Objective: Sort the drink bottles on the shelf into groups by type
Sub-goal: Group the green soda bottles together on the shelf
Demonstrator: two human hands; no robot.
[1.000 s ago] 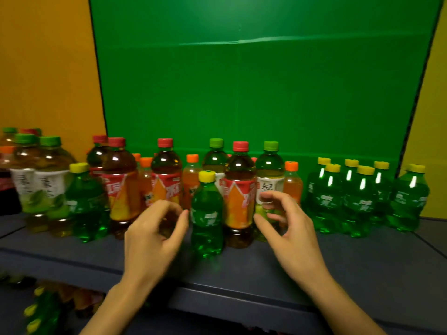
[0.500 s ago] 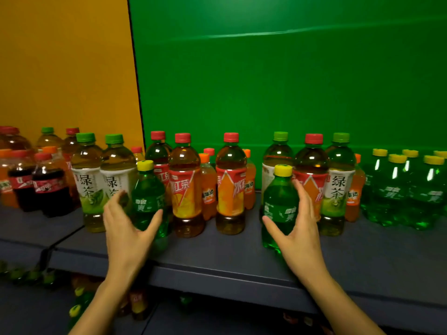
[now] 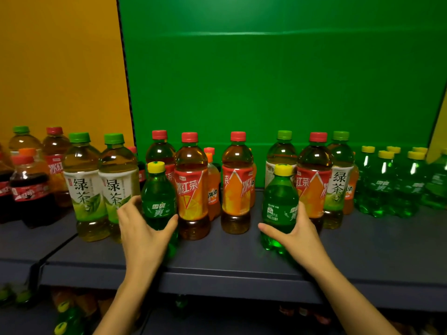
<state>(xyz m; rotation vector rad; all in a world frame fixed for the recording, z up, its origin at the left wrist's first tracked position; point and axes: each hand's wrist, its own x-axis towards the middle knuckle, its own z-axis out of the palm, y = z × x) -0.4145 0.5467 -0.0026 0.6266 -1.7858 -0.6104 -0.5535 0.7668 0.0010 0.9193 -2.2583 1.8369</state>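
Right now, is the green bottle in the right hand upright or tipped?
Upright: the green bottle stands base-down on the shelf, yellow cap straight up, right hand gripping its lower body.

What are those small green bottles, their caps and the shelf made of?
The green bottles look like clear green-tinted plastic, glossy: light passes through and highlights glint. Their caps seem opaque yellow plastic, duller. The shelf is dull grey-blue, flat and matte: painted metal or board, I cannot tell which.

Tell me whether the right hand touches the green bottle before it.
Touching. Head view: right hand wraps the green bottle, thumb across its front.
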